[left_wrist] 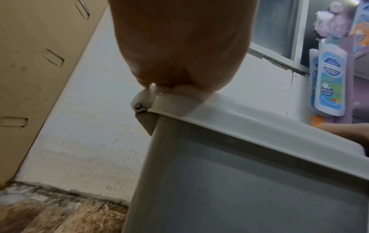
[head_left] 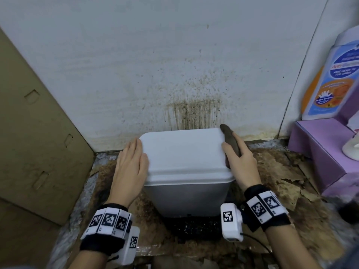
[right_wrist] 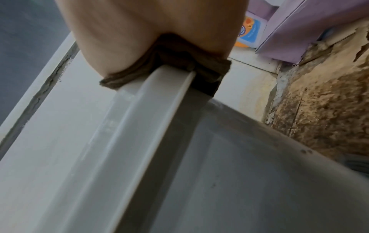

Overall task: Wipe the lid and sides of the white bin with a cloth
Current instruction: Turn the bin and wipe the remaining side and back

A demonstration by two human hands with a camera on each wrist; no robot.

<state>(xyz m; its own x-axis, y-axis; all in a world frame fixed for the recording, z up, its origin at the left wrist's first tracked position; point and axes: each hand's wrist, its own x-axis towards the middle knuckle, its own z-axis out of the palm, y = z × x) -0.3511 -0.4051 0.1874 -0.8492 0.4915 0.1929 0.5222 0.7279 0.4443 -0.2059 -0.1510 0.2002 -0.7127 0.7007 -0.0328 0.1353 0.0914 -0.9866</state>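
Against the stained wall the bin (head_left: 186,195) stands on crumbling floor, lid (head_left: 184,150) down. Our left hand (head_left: 130,167) lies flat, fingers straight, on the lid's left edge; our right hand (head_left: 240,160) presses the cloth (head_left: 230,141), pinned under the thumb, along the right edge. Pushing sideways could tip the bin or pop the lid's hinge (left_wrist: 142,102).

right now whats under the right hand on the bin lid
A dark brown cloth lies under the right hand, pressed along the right edge of the white bin's lid. The lid edge beneath the cloth is covered, so its condition cannot be seen.
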